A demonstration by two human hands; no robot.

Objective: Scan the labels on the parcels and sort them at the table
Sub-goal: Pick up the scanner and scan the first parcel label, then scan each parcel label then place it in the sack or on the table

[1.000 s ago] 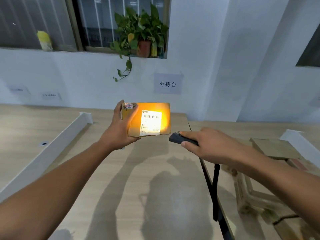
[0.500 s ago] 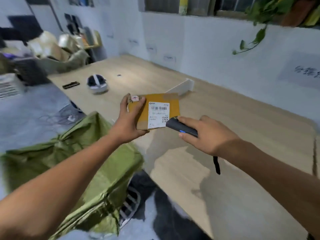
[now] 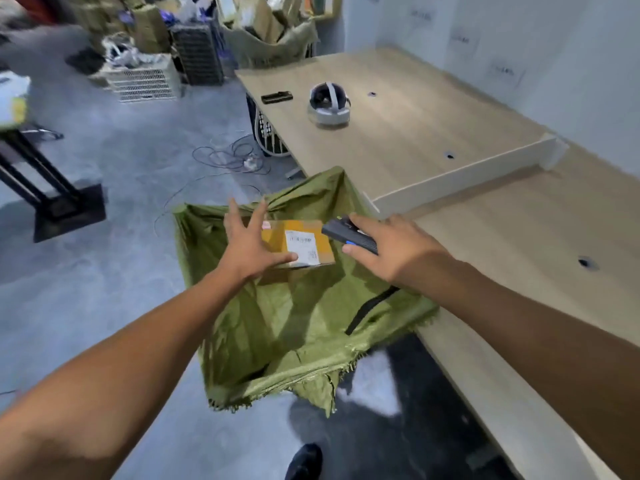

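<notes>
Parcel point(image 3: 299, 242) mid-frame over sack point(image 3: 277, 323), my left hand point(image 3: 247, 247) splayed at its left end, fingers straight. Right hand point(image 3: 394, 252) wrapped round scanner point(image 3: 346, 234). I judge it light, stiff cardboard; I'd pinch across the short edges.

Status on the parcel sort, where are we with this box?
Done: the parcel is off the table, label up, at the mouth of the open green sack. In hand: the left hand is spread over it without a grip, likely a drop; whether it has landed I cannot tell. The right hand grips the scanner. Left: probably back to the table for the next scan.
</notes>
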